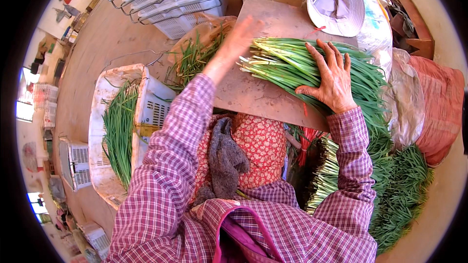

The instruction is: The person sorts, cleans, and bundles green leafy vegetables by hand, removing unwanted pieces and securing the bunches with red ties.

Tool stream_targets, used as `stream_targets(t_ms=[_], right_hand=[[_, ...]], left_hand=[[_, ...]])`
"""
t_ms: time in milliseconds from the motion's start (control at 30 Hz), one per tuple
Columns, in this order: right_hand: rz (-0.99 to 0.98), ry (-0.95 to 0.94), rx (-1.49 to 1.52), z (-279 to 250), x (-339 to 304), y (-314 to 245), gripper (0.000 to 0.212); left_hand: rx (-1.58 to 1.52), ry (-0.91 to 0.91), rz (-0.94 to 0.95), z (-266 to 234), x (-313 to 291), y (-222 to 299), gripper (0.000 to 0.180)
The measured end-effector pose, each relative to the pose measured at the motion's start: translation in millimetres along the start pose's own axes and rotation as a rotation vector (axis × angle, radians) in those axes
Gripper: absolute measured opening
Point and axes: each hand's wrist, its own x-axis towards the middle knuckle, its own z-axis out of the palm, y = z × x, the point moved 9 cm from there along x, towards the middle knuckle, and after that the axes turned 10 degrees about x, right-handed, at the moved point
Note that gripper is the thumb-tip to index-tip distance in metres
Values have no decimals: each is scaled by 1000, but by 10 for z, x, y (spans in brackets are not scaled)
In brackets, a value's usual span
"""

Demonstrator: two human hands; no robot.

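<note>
A thick bunch of green chives [287,65] lies across a brown board [273,98], its pale cut ends pointing left and the leaves trailing off to the right. My right hand [332,78] rests on top of the bunch, fingers spread and open. Close to the pale ends, my left hand [236,41] is raised over the board's left edge. Motion smears its fingers, so their state does not show, and nothing can be made out in it. Red ties lie at the board's edges, and a cluster of red ties [307,142] hangs below it.
Left of the board are a bag of loose greens [197,56] and a white crate [101,165] holding more chives. Stacked chives [404,190] stand at my right. A pale hat [358,9] sits at the back; stacked white crates [170,7] with wire handles stand behind.
</note>
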Motion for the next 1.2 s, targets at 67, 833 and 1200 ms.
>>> stream_targets(t_ms=[67, 833, 1200], right_hand=[[4, 9, -11, 2, -29, 16, 109], [101, 82, 16, -47, -147, 341, 88], [69, 45, -79, 124, -469, 81, 58]], left_hand=[[21, -150, -59, 447, -119, -14, 109], [891, -242, 484, 1074, -282, 833, 116], [747, -136, 610, 808, -801, 1089, 134]])
